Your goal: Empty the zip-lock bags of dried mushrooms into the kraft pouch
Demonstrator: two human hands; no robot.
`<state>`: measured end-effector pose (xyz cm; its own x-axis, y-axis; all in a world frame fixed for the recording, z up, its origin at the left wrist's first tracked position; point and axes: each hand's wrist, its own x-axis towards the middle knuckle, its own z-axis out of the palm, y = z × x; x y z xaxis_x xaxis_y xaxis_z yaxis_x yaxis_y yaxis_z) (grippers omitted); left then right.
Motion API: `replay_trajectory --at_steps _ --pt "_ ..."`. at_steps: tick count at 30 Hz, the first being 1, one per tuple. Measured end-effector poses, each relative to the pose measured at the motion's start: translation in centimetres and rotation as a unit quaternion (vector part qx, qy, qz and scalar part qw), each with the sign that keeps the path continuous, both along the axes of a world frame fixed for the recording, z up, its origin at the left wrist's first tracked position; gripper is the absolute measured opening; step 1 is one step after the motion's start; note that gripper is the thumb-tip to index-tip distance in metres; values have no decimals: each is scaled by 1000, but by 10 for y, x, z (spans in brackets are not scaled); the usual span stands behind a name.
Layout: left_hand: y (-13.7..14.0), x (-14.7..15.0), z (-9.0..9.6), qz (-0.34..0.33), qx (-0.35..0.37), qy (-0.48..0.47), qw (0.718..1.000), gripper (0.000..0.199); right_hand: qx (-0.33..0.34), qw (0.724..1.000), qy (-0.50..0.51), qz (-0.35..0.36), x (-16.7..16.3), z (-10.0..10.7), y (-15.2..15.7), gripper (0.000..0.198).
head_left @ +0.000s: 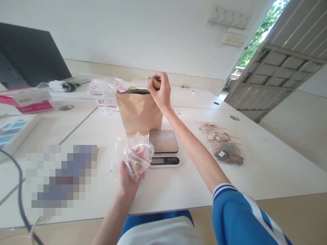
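My right hand (161,89) is closed around a brown, dried-looking piece (155,82) just above the right end of a brown paper bag (140,110). The bag stands upright with its mouth open. Lower down, my left hand (127,177) grips a clear zip bag (139,154) with red seal lines and a small brownish piece inside. Right beside it lies a kitchen scale (163,141) with a bare metal plate; its display cannot be read. What exactly the brown pieces are, I cannot tell.
Several filled zip bags (227,153) with white labels lie to the right. Clear plastic packs (106,93) sit behind the paper bag. At the left are pink-and-white boxes (33,102), a black monitor (33,54), a cable (20,190) and a blurred-out item (66,180).
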<state>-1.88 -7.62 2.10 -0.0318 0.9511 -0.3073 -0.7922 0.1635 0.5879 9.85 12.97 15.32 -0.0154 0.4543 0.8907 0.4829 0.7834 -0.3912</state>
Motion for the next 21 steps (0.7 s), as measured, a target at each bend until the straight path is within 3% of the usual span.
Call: replay_trajectory --at_steps 4,9,14,21 --pt "0 0 2 2 -14 -7 1000 30 37 998 -36 40 -1 3 -5 7" --pt "0 0 2 0 -13 0 1000 32 42 991 -121 38 -5 15 -16 1" --pt "0 -1 2 6 -21 -3 1000 34 40 994 -85 63 -18 16 -20 3" --pt "0 0 3 3 -26 2 1000 35 -69 996 -64 -7 -26 10 -14 10"
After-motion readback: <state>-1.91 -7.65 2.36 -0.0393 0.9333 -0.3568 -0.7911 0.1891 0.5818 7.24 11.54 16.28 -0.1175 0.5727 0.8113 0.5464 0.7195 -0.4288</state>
